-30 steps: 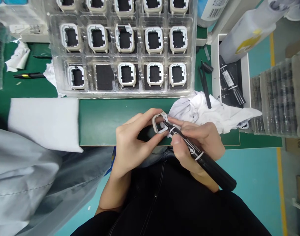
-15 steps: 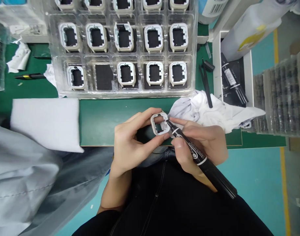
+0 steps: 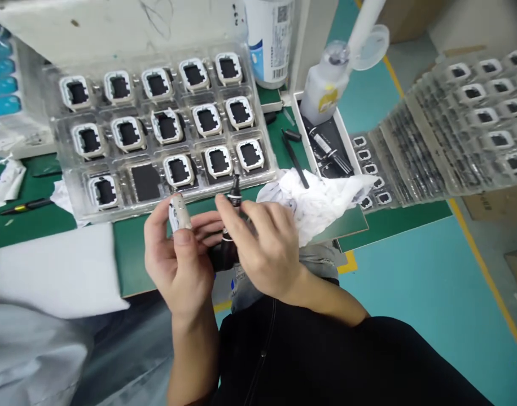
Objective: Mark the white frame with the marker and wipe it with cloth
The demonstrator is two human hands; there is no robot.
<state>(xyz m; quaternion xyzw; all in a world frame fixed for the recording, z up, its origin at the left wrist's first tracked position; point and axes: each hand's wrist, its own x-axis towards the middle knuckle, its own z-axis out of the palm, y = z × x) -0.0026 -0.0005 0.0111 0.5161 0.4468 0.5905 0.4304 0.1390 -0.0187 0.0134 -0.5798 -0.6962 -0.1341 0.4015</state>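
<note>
Fourteen square, watch-style case frames (image 3: 168, 172) sit in the pockets of the clear plastic tray (image 3: 131, 209), while one near-row pocket (image 3: 146, 183) shows just its dark lining. A fifteenth, the held frame (image 3: 181, 215), is out of the tray, edge-on between the thumb and fingers of the left hand (image 3: 186, 270), just off the tray's near edge. So that piece appears mid-handling and not yet put down; how much of its surface is done cannot be told. Nor do the seated frames reveal which are finished or left.

The right hand (image 3: 267, 248) is beside the black marker (image 3: 229, 248), index finger extended toward the held frame and the others bent; whether they pinch the marker is hidden. The marker's narrow end points toward the tray. Black tweezers (image 3: 296, 160) rest partly on the crumpled white cloth (image 3: 321, 200).
</note>
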